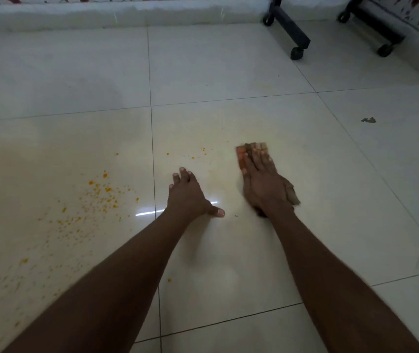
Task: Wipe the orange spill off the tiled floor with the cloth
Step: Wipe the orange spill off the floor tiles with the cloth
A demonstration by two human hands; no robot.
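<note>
Orange specks of the spill [99, 193] are scattered over the pale tiled floor [228, 72], thickest to the left of my arms, with a few more dots near the tile joint ahead. My right hand [264, 183] lies flat on a checked orange-brown cloth [241, 155], pressing it to the floor right of the spill. The cloth shows beyond my fingertips and behind my wrist. My left hand [189, 194] rests on the floor with fingers spread, empty, between the spill and the cloth.
Two black wheeled stand legs [292, 31] stand at the far right by the wall. A small dark scrap [368, 120] lies on the floor to the right. A low white skirting [101, 16] runs along the back.
</note>
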